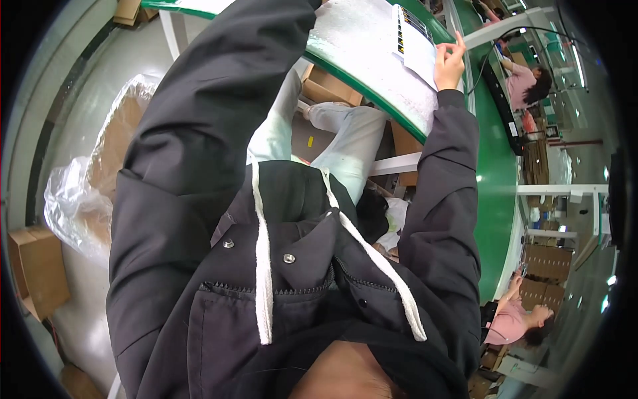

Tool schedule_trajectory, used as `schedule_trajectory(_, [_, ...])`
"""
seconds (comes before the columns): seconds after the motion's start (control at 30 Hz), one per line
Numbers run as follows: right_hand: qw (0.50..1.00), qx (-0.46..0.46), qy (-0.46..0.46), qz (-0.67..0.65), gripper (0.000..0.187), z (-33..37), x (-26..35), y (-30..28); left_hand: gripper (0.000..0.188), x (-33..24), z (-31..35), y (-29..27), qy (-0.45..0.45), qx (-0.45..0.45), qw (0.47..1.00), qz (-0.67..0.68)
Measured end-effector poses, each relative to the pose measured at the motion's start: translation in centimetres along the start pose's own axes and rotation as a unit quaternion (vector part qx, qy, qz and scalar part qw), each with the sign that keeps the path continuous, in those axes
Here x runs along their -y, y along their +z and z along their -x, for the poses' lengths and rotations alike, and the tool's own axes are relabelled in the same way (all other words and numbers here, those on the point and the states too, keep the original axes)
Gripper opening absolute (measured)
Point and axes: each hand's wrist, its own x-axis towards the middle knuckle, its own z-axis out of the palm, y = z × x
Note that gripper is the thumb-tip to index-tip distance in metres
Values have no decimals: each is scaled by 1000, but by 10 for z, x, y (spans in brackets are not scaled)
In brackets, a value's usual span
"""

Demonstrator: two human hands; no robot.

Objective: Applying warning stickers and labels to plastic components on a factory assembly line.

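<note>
My left arm reaches up to the top edge, and the left hand lies beyond the picture. My right hand (450, 63) rests at the right end of a pale work board (362, 40), its fingers stretched and apart. Its fingertips lie by the edge of a white sheet (420, 61), which carries a strip of small dark and yellow printed marks (401, 33). Whether the fingers press on the sheet is hard to make out. A dark printed strip (415, 20) lies at the sheet's far side.
A green workbench (495, 219) runs down the right, with a long black bar-shaped device (502, 100) on it. Two people in pink (512, 322) work beyond. On the left stand a plastic-lined box (119, 146) and a cardboard box (40, 269). An open carton (329, 86) sits below the bench.
</note>
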Motion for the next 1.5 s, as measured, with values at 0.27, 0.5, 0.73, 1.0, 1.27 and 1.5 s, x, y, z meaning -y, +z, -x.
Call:
schedule_trajectory(0.27, [1000, -1, 21, -12, 50, -4, 12, 12, 92, -3, 12, -35, 28, 29, 999, -31])
schedule_trajectory(0.5, [999, 43, -19, -22, 55, -25, 16, -2, 86, -8, -31, -37, -20, 152, 970, -188])
schedule_trajectory(0.73, [971, 102, -216, 10, 64, -40, 22, 7, 86, -18, -77, 17, 4, 267, 936, -228])
schedule_trajectory(1.0, [982, 105, -133, -84, 64, -25, 28, 1, 79, 42, -54, 79, 43, 363, 918, -154])
schedule_trajectory(1.27, [973, 126, -128, -142, 64, -37, 18, 16, 82, 45, -60, 78, 40, 327, 938, -105])
schedule_trajectory(1.5, [975, 100, -135, -144, 64, -38, 13, 15, 79, 39, -63, 79, 81, 363, 912, -174])
